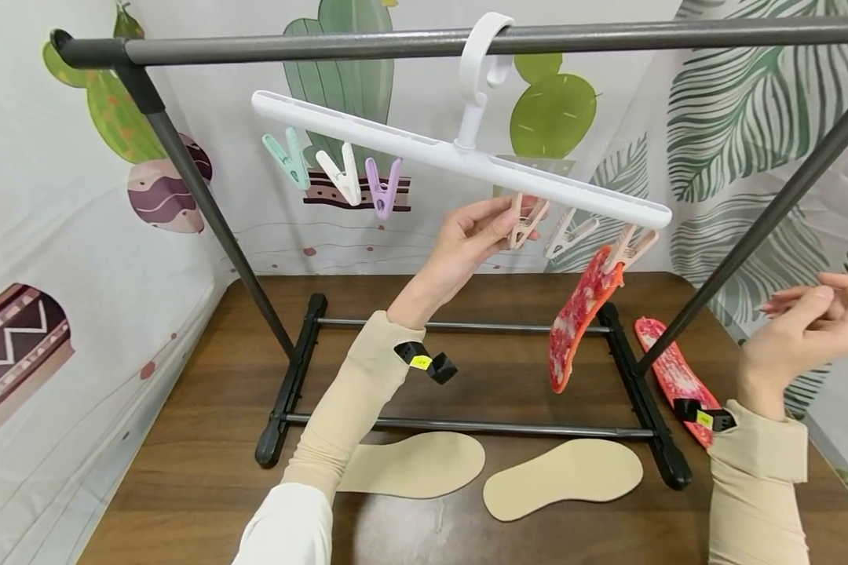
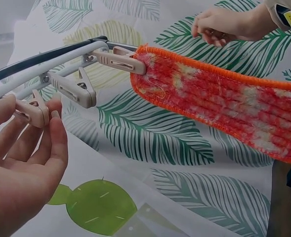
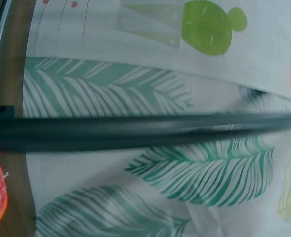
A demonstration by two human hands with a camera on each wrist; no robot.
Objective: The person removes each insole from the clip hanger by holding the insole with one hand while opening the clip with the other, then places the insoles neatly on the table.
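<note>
My left hand [image 1: 459, 239] pinches a beige clothes peg [image 1: 524, 224] under the white hanger [image 1: 389, 145], right of the hook. In the left wrist view its thumb and fingertips sit on either side of that peg [image 2: 32, 112]. Farther right, a red insole [image 1: 583, 318] with orange edging dangles from the end peg [image 1: 630, 247]; one pale peg [image 1: 568, 234] between them bears nothing. Beyond the rack's right leg, my right hand [image 1: 809, 326] hovers with loosely bent fingers and nothing in them. The right wrist view hardly shows that hand.
The hanger hooks over a dark rack bar [image 1: 311, 45]. Green, white and purple pegs [image 1: 384, 188] hang on its left half. Two beige insoles [image 1: 565, 477] lie on the wooden table [image 1: 184, 439] in front. Another red insole [image 1: 667, 361] lies by the rack's right foot [image 1: 667, 459].
</note>
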